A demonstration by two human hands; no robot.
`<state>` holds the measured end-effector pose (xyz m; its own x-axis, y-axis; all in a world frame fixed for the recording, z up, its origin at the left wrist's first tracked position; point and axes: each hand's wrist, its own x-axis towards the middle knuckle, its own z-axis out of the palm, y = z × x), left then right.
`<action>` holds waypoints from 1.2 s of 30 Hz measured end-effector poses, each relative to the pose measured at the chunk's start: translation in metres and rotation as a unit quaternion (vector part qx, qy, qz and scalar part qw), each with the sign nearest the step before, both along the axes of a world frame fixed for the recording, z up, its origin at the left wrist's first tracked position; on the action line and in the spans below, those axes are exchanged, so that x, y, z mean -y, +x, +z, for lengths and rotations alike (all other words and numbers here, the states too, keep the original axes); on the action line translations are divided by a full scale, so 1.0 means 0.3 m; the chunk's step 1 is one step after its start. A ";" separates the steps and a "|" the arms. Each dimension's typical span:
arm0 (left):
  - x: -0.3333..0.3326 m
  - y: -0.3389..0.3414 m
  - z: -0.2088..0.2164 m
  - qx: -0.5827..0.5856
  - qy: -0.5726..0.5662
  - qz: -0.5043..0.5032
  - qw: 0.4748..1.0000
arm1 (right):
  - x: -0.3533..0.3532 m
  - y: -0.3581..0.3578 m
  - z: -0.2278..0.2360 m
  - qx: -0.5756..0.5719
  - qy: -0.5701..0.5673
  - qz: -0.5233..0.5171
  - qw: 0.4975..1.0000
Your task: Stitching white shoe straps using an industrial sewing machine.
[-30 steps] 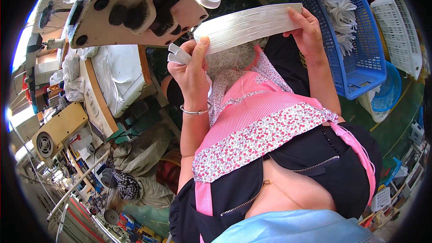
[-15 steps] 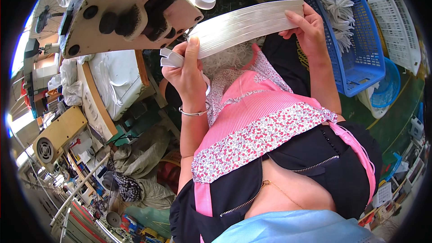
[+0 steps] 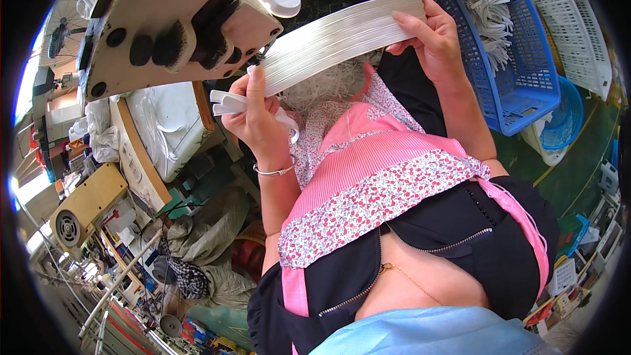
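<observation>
Stretched between my two hands is a wide white band [image 3: 338, 38], glossy, with several lines running along its length. My left hand [image 3: 253, 108] grips its left end, thumb on top, close under the sewing machine's head [image 3: 171, 33]. White folded strip ends stick out to the left of those fingers, and a thin white loop hangs below the hand. My right hand [image 3: 430, 36] pinches the far right end between thumb and fingers. The band slants upward to the right above my lap.
At the right stands a blue plastic basket [image 3: 529, 102] with bundles of white strips [image 3: 486, 10] in it. Beyond it are a white basket [image 3: 578, 33] and a round blue basket [image 3: 565, 118]. A white-topped table [image 3: 167, 125] lies left; white scraps [image 3: 322, 85] lie beyond my lap.
Both hands have shifted a little to the left with the white band, and the right hand has risen slightly. The grip of each hand stays the same.
</observation>
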<state>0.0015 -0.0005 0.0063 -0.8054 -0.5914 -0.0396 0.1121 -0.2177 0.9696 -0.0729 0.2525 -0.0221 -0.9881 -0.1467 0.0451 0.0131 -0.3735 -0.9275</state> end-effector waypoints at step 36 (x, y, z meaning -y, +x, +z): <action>0.165 -0.041 0.006 0.013 -0.102 0.082 0.991 | 0.177 0.055 0.048 -0.003 0.007 0.062 0.998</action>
<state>-0.0109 -0.0500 0.0082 -0.6980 -0.7122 0.0747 0.1044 0.0021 0.9945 -0.0565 0.1995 -0.0078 -0.9620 -0.2688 0.0480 0.0527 -0.3555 -0.9332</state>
